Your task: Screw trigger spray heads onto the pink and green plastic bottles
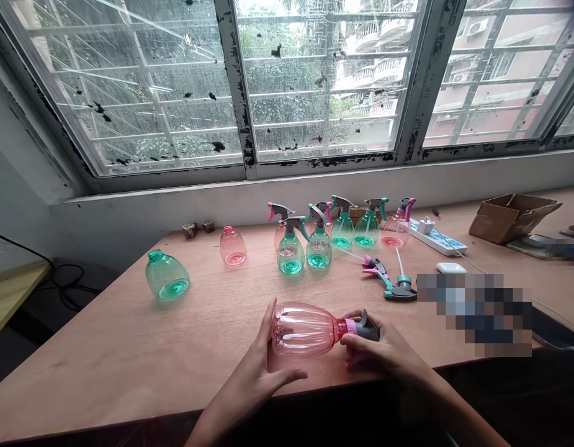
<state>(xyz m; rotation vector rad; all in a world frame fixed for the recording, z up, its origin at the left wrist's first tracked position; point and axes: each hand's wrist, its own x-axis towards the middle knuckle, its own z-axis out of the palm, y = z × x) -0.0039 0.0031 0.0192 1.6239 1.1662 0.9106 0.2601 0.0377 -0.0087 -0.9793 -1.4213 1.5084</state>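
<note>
Bare at both left hand (261, 365) and right hand (390, 347), with slender fingers (267, 323), narrow wrists (237, 390) and slim, smoothly tapering forearms (457, 397) uncovered right to the lower edge, and too dark between to tell clothing from shadow.

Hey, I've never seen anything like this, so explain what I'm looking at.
There's no machine here, just a person. The one picture comes from a camera on their head, looking forward and down. The right hand holds the spray head at the neck of a pink bottle tipped on its side; the left hand, thumb spread, is at its base. On the table stand a green bottle and another pink one, both without spray heads, plus a group of spray bottles. Loose spray heads, a power strip and a cardboard box are farther right.
</note>
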